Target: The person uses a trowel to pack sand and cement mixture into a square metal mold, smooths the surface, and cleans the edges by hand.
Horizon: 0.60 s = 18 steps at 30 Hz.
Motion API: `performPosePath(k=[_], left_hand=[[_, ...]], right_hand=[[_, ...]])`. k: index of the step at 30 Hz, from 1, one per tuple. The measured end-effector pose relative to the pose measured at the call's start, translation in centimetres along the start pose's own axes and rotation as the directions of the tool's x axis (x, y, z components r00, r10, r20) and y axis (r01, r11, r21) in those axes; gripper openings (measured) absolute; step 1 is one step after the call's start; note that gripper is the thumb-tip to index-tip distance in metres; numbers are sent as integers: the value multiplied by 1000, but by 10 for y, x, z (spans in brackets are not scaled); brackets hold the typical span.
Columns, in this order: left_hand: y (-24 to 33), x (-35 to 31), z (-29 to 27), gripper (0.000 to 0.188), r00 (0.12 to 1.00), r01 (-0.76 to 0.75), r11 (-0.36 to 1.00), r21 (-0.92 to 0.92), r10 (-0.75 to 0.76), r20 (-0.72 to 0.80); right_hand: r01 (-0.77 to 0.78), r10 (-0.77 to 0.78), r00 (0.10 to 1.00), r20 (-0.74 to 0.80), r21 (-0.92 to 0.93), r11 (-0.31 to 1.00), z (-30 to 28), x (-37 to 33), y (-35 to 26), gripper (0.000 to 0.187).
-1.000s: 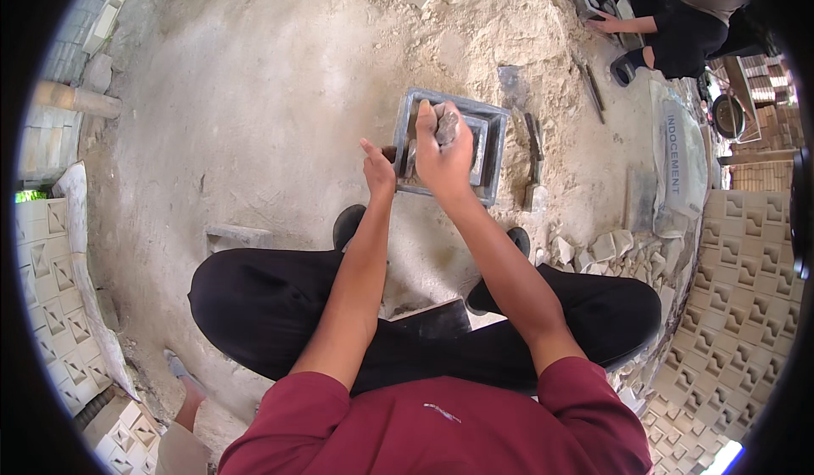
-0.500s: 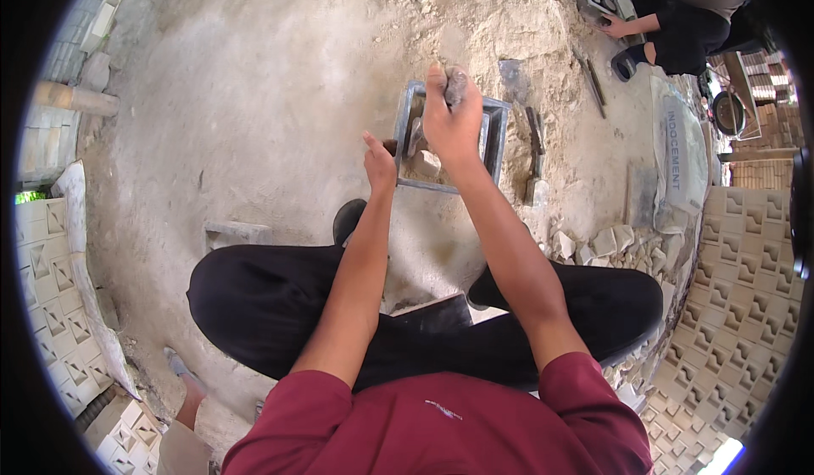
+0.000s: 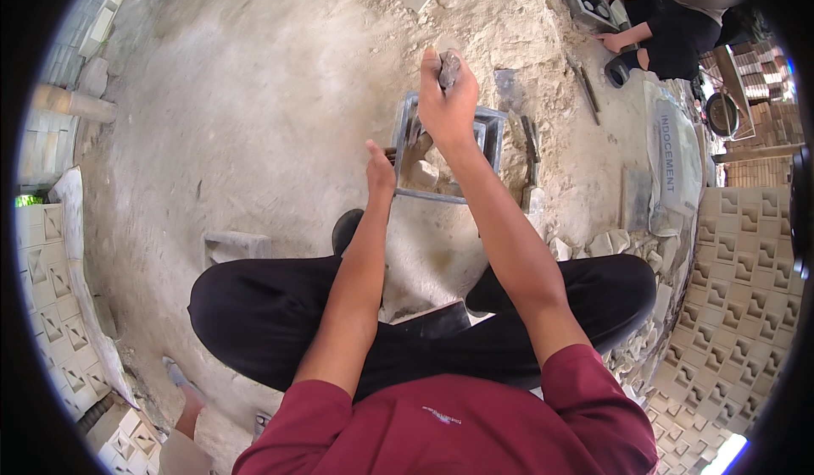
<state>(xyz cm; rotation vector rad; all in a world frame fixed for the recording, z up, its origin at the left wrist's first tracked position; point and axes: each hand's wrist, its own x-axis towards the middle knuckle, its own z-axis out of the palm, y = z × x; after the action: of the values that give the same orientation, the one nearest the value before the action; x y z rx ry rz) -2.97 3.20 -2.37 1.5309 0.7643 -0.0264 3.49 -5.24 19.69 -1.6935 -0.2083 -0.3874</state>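
1. While the person sits cross-legged on the dusty ground, the grey lump of mortar (image 3: 450, 70) is up in the air, pinched in the right hand (image 3: 447, 106), fingers curled tight around it. It sits above the far rim of the mould, not touching it.
2. Right under that hand is the grey metal mould frame (image 3: 494, 129), a rectangular box lying flat on the ground, with pale chunks of mix (image 3: 424, 172) piled inside.
3. Left hand (image 3: 380, 170) is down at the near left corner of the frame, edge-on to the camera. Fingers look straight and held together, nothing gripped as far as I can see, though I can't tell if it actually touches the rim.
4. Just right of the mould there's a trowel-like tool (image 3: 532, 149) lying on the heap of sandy mix (image 3: 509, 26).
5. Black trousers (image 3: 280, 305) and a dark shoe (image 3: 346, 227) poke out near the left forearm, maroon shirt at the bottom.
6. A flat grey slab (image 3: 236, 244) lies off to the left, well apart from the mould.
7. Further right: a cement sack (image 3: 671, 161), then rows of patterned cast blocks (image 3: 746, 280).
8. Top right, another person in black (image 3: 670, 26) has a hand at a second mould (image 3: 591, 0).
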Motion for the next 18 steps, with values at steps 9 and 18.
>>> performPosePath(k=[9,18], left_hand=[[24,-17,10,88,984,0,1000,-12,-2,-178],[5,-1,2,87,977,-42,999,-11,39,-209]], right_hand=[[-76,87,993,-79,130,989,0,-17,26,31],[-107,110,994,-14,145,984,-9,-37,11,31]])
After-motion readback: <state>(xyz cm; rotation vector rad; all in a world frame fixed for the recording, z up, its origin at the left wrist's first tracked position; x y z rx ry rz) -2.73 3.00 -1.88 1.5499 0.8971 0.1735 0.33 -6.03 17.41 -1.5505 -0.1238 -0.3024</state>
